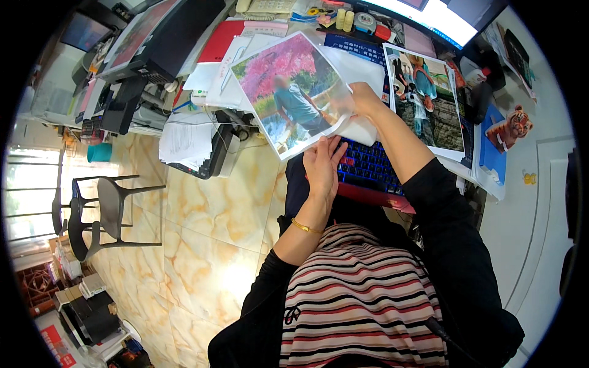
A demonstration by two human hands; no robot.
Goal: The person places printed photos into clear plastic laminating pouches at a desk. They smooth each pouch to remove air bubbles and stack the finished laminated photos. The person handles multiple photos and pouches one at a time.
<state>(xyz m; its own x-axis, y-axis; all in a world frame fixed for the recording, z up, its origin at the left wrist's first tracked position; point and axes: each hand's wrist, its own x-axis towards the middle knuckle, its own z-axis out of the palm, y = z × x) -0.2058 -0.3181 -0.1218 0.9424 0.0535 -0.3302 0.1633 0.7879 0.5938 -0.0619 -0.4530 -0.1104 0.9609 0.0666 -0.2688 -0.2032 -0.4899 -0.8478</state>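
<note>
I hold a large printed photo (288,92) of a person before pink blossom trees, tilted above the desk. My right hand (363,98) grips its right edge, together with a clear or white sheet (359,64) behind it. My left hand (322,165) touches the photo's lower edge with fingers spread along it, a gold bangle (305,227) on the wrist. Below the photo lies a keyboard (368,167) with blue-lit keys.
A second large photo print (429,101) lies on the desk to the right, beside a blue book with a tiger picture (508,132). Paper stacks (187,141) and a printer (153,43) stand at the left. Grey chairs (98,214) stand on the marble floor.
</note>
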